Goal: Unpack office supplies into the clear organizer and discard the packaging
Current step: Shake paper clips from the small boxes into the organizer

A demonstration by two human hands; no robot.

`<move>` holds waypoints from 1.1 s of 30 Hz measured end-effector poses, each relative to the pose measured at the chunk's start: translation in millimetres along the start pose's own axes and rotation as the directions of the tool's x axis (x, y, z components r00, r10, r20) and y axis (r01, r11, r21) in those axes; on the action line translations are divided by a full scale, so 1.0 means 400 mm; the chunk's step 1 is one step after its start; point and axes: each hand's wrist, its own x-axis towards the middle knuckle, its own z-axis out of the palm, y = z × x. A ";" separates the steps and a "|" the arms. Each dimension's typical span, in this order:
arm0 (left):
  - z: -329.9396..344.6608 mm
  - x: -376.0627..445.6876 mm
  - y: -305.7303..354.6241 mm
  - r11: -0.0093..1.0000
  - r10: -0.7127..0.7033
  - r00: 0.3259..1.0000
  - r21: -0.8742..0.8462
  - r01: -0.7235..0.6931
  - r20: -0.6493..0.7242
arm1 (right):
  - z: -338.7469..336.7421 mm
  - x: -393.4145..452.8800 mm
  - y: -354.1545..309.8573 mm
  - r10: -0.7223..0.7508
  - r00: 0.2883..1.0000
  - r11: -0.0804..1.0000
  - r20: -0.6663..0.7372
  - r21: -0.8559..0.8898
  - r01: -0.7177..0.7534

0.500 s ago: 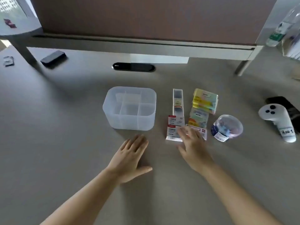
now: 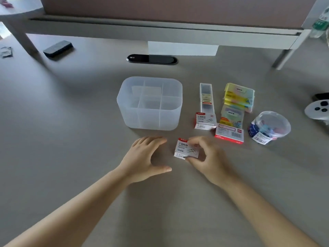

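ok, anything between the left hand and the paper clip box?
Nothing. Head view shows only bare desk between the open left hand and the paper clip box, which the right hand grips.

A black block lies far left on the grey tabletop; a dark oval grommet sits mid-back; a white controller rests at the right edge; a plastic bottle stands top right.
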 end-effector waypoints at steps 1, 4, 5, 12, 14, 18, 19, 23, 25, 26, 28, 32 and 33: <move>0.006 0.001 -0.002 0.999 0.004 0.999 -0.038 -0.005 -0.032 | 0.008 -0.001 -0.006 0.001 1.000 0.999 -0.001 0.039 -0.001; 0.014 0.003 -0.006 0.995 0.070 0.993 -0.060 -0.076 -0.093 | 0.033 -0.004 -0.019 -0.031 1.000 0.986 0.002 0.166 0.031; 0.014 0.001 -0.006 0.993 0.086 0.990 -0.073 -0.094 -0.113 | 0.039 -0.007 -0.023 -0.042 0.999 0.982 0.001 0.184 0.041; 0.014 -0.043 0.004 0.925 0.055 0.972 -0.354 -0.136 -0.229 | 0.050 -0.046 -0.057 -0.130 0.991 0.978 -0.037 0.160 0.134; 0.017 -0.065 0.007 0.914 0.047 0.968 -0.380 -0.141 -0.246 | 0.049 -0.063 -0.071 -0.151 0.988 0.980 -0.026 0.125 0.153; 0.017 -0.114 0.003 0.890 0.052 0.965 -0.426 -0.162 -0.259 | 0.055 -0.100 -0.104 -0.185 0.983 0.979 -0.015 0.088 0.185; 0.017 -0.125 0.001 0.889 0.053 0.963 -0.428 -0.166 -0.263 | 0.059 -0.107 -0.110 -0.205 0.979 0.978 -0.019 0.030 0.206; 0.009 -0.137 -0.005 0.898 0.064 0.961 -0.403 -0.173 -0.270 | 0.064 -0.107 -0.127 -0.299 0.954 0.939 -0.027 -0.187 0.289; 0.007 -0.129 -0.007 0.892 0.058 0.965 -0.420 -0.165 -0.255 | 0.060 -0.097 -0.128 -0.330 0.944 0.917 -0.006 -0.240 0.319; 0.006 -0.120 -0.008 0.887 0.056 0.966 -0.432 -0.164 -0.253 | 0.056 -0.090 -0.126 -0.343 0.939 0.905 0.009 -0.266 0.333; 0.002 -0.099 -0.009 0.872 0.045 0.968 -0.464 -0.159 -0.248 | 0.045 -0.073 -0.124 -0.363 0.931 0.880 0.046 -0.312 0.358; -0.014 -0.069 -0.010 0.852 0.046 0.971 -0.499 -0.161 -0.235 | 0.028 -0.045 -0.128 -0.395 0.913 0.835 0.097 -0.376 0.401; -0.016 -0.065 -0.011 0.842 0.051 0.973 -0.514 -0.164 -0.227 | 0.027 -0.040 -0.130 -0.405 0.908 0.824 0.103 -0.388 0.412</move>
